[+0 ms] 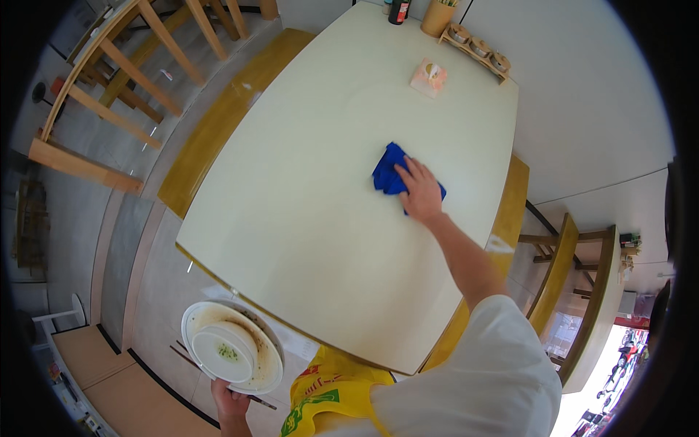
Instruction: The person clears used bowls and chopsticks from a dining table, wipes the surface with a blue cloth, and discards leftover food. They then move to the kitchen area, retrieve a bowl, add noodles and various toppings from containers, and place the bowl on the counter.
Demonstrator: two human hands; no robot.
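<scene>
On the white tabletop (306, 180), my right hand (421, 188) presses a crumpled blue cloth (390, 169) flat, fingers spread over it. Beyond the table's near left edge, my left hand (229, 400) grips stacked used dishes from below. The lower one is a stained white plate (267, 363) with dark specks; on it rests a white bowl (210, 349) with green bits inside. A pair of dark chopsticks (262, 402) is held beneath the plate, crossing under it. My left thumb is at the plate's rim; the other fingers are partly hidden.
At the table's far end stand a tissue pack (428, 78), a rack of lidded jars (479, 47), a wooden chopstick holder (438, 17) and a dark bottle (399, 11). Wooden benches (235, 120) flank the table. A wall (590, 93) borders the far right, and a slatted wooden railing (87, 164) stands left.
</scene>
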